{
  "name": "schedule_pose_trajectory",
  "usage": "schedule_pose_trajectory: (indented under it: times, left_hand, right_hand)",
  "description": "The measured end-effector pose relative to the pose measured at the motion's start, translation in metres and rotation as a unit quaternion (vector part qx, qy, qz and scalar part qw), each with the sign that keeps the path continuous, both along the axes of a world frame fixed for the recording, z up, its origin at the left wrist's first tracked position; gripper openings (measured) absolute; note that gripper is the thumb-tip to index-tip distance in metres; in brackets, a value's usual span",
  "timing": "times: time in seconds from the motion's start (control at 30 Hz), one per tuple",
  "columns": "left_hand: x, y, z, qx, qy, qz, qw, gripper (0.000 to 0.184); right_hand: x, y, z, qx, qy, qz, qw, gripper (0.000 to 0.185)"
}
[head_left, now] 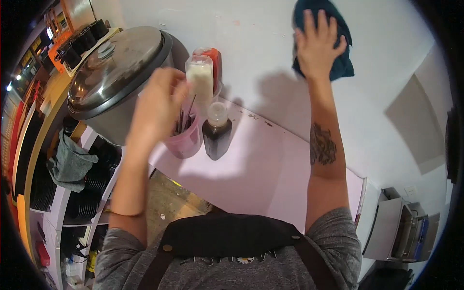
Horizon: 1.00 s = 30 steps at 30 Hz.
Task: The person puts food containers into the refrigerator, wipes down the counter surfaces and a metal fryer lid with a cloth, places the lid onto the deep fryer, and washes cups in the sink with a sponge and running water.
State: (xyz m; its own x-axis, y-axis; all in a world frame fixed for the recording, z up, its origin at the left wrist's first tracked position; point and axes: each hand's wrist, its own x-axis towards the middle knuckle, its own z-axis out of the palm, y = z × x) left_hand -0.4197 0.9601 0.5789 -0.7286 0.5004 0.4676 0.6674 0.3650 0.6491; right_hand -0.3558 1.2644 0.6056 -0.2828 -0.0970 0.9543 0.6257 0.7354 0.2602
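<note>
Your right arm was stretched nearly straight, well to the right of the pot (108, 123). Your right hand (319, 48) had its fingers spread and its palm flat on the cloth (344, 55), which lay against the wall (261, 34), also well right of the pot. Your left forearm reached up just in front of the pot's right side, the left hand (159, 101) bent inward with curled fingers; it was blurred, so I couldn't tell whether you pinched anything.

The cloth was dark blue-green, soft and rounded at the top. The pot was broad and grey, under a shiny domed lid (133, 55). Right of the pot stood a translucent pink cup (186, 142) of thin dark utensils, a clear bottle (217, 135) of dark liquid and a white-filled container (199, 79).

The table (261, 179) ran pale pink rightward from the pot; the wall was white and smudged. Left of the pot, a grey rag (72, 164) hung by curved shelves (65, 203).
</note>
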Motion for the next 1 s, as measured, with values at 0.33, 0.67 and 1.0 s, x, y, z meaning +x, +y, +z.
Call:
schedule_pose_trajectory:
  times: [0.33,0.67,1.0]
  left_hand:
    - [-0.11,0.041,-0.002,-0.407,0.117,-0.114,0.899,0.023]
    - [-0.098,0.123,-0.031,-0.571,0.171,-0.265,0.758,0.02]
    - [-0.085,0.154,-0.074,-0.63,0.207,-0.2,0.722,0.021]
  right_hand:
    - [-0.091,0.006,-0.077,0.081,-0.276,-0.003,0.958,0.039]
    - [-0.103,0.002,-0.2,-0.014,-0.359,0.244,0.901,0.042]
    - [-0.007,-0.031,-0.258,-0.444,-0.453,0.443,0.634,0.034]
